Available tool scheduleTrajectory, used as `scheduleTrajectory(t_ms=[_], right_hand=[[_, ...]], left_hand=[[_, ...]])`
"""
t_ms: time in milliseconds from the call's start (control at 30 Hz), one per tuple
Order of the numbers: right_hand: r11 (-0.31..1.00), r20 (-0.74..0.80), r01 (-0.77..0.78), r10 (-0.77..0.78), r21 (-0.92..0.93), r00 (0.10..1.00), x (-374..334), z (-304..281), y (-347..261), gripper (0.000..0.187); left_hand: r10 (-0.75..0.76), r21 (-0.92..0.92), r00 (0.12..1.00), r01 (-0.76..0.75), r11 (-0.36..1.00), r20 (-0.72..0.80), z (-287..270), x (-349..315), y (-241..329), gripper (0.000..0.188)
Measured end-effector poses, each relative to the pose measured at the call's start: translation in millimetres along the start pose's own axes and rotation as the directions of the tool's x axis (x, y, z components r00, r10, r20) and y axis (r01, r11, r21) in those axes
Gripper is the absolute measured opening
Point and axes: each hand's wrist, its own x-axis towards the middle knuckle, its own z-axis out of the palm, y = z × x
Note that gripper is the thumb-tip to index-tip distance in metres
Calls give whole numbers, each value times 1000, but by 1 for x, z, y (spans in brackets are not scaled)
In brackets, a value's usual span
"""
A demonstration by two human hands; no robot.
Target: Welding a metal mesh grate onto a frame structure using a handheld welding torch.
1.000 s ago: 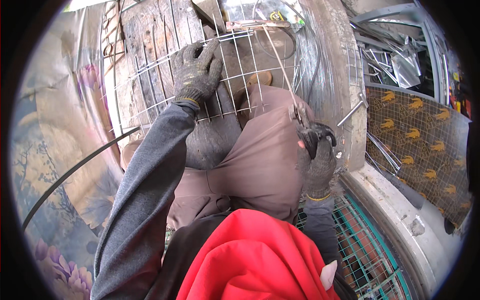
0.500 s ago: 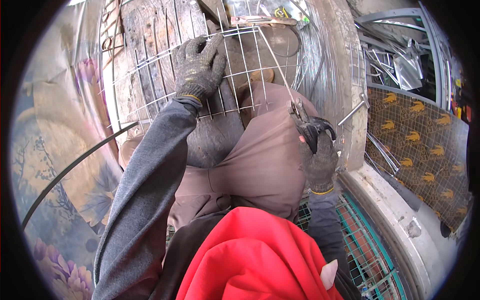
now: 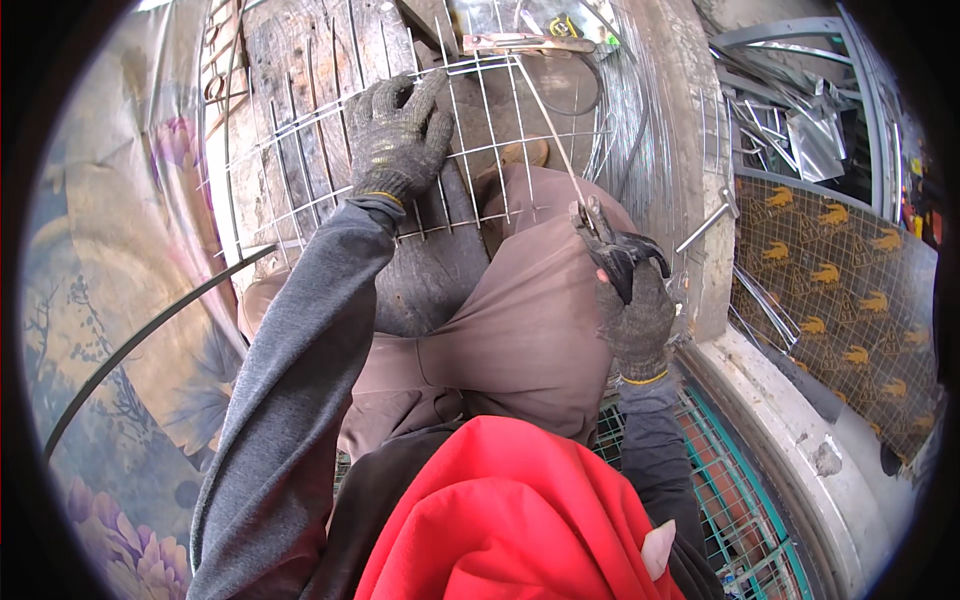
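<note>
A wire mesh panel (image 3: 483, 150) of thin metal rods lies across a worn wooden board (image 3: 420, 285) and reaches over my right thigh. My left hand (image 3: 397, 138), in a grey knitted glove, is closed around the far edge of the mesh. From that edge one wire (image 3: 550, 124) runs slantwise down toward my right. My right hand (image 3: 637, 310), gloved too, is closed on black-handled pliers (image 3: 612, 245). The jaws meet the lower end of this wire. Part of the handles is hidden by the fingers.
Beyond the mesh lie a long-handled tool (image 3: 530, 43) and a tape measure (image 3: 563, 26). A bundle of loose wires (image 3: 640, 120) stretches along the right. A hammer-shaped metal tool (image 3: 708, 220) rests on the ledge. Farther right is a brown patterned board (image 3: 835, 290) with mesh over it.
The pliers and my right hand have shifted very slightly, with the wire still in the jaws. My left hand stays on the mesh.
</note>
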Motion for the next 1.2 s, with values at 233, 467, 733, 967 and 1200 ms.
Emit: scheduleTrajectory(t_ms=[233,467,733,967,1200], right_hand=[[1000,-39,9,-9,1,999,5,1,-2,49],[1000,-43,1,0,11,999,9,-2,-8,44],[1000,3,-9,9,20,1000,12,-6,-11,41],[998,12,-9,8,58,1000,13,-5,-10,42],[1000,11,-10,10,25,1000,13,-5,-9,43]], left_hand=[[7,-17,1000,-7,1000,4,-1,0,0,55],[12,-22,1000,-12,1000,-10,0,0,-1,55],[-4,-8,999,5,1000,33,-4,1,2,55],[-13,-24,999,14,1000,30,-2,0,0,56],[-2,-26,1000,3,1000,10,-1,0,1,56]])
